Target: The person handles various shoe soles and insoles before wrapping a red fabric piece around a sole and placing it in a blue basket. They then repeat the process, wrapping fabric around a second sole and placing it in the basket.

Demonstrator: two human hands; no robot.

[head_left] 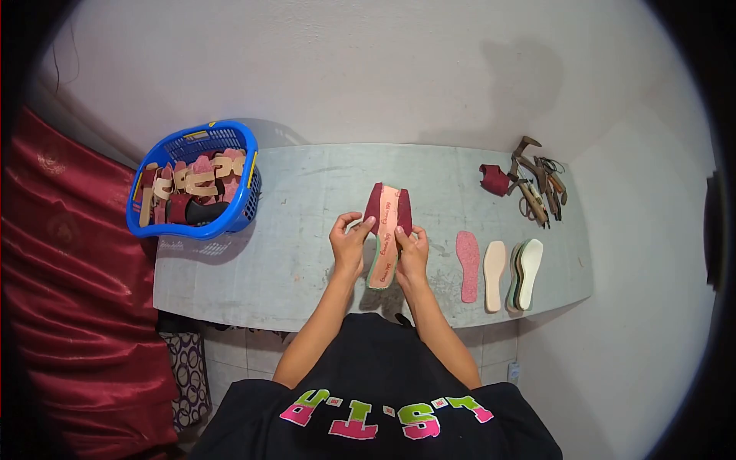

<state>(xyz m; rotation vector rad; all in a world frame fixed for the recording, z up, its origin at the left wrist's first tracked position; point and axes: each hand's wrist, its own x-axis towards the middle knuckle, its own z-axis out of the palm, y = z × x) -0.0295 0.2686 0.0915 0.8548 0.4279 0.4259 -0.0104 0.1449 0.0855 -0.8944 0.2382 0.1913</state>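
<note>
Between my two hands, above the middle of the table, is a sandal sole (386, 261) with its pinkish printed underside facing up and a green edge. Dark red upper flaps (404, 211) stick out on both sides near its far end. My left hand (349, 239) grips the left flap and edge, thumb on top. On the opposite side my right hand (412, 249) pinches the right edge, its thumb lying on the sole. The fingers beneath the piece are partly hidden.
A blue basket (249, 195) of sandals and straps stands at the left. To the right lie a pink insole (468, 267), a cream insole (494, 276) and stacked soles (527, 274). Behind them are a dark red upper (494, 180) and several hand tools (540, 184). A red curtain (77, 307) hangs at left.
</note>
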